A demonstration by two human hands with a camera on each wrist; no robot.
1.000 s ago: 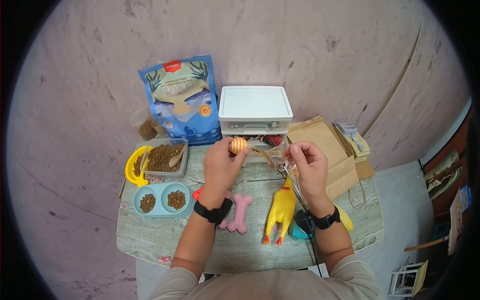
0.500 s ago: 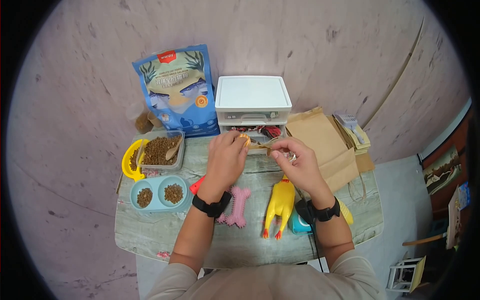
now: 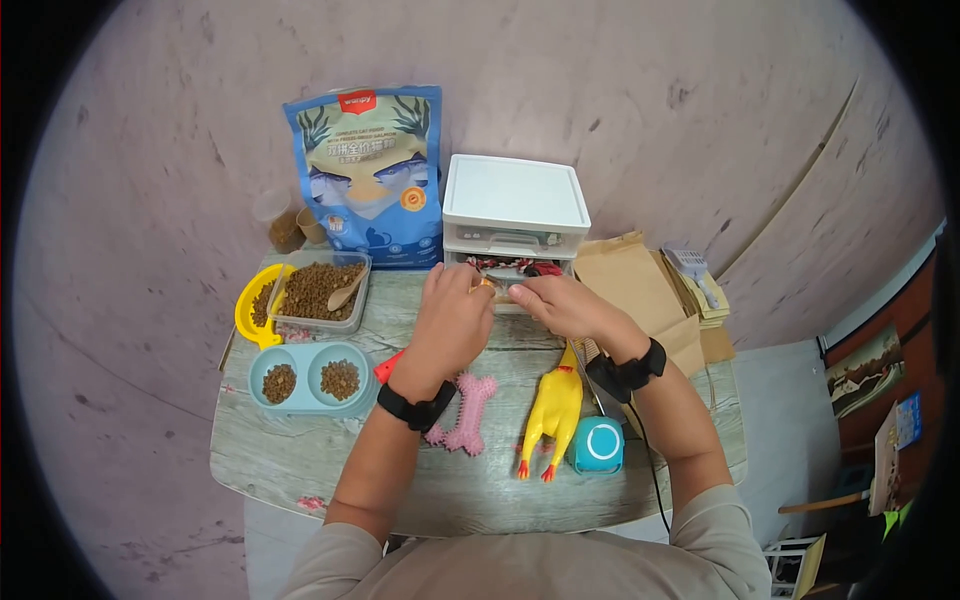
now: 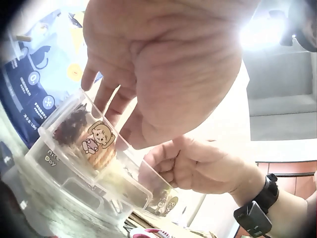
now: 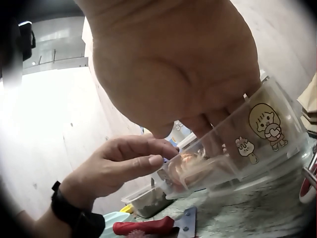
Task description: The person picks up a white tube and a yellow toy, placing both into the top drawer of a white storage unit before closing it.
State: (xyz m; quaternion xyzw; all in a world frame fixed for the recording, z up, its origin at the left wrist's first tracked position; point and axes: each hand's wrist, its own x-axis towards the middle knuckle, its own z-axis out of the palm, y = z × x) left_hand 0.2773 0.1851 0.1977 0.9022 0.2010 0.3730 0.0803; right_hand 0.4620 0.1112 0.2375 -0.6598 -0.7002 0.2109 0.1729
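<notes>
Left wrist view: your orange-and-white striped ball (image 4: 101,157) is already in the clear plastic drawer (image 4: 133,192), pulled open near the desk (image 3: 470,505)'s back edge. Can't tell if your left hand (image 3: 455,322) or right hand (image 3: 572,306) pinches anything. Yellow rubber chicken (image 3: 553,405) sits outside.

The wood-grain table (image 3: 480,505) is bearing the following. At the back, a blue cat-food bag (image 3: 370,180) is standing beside a white-topped drawer unit (image 3: 516,195). At the left, a clear kibble tub (image 3: 325,325), a yellow bowl (image 3: 243,312) and a light-blue double bowl (image 3: 309,375) are sitting close together. Nearer the front, a spiky pink bone toy (image 3: 468,415), a yellow rubber chicken (image 3: 551,408) and a teal container (image 3: 598,447) are resting. A brown paper bag (image 3: 635,295) is lying at the right.
</notes>
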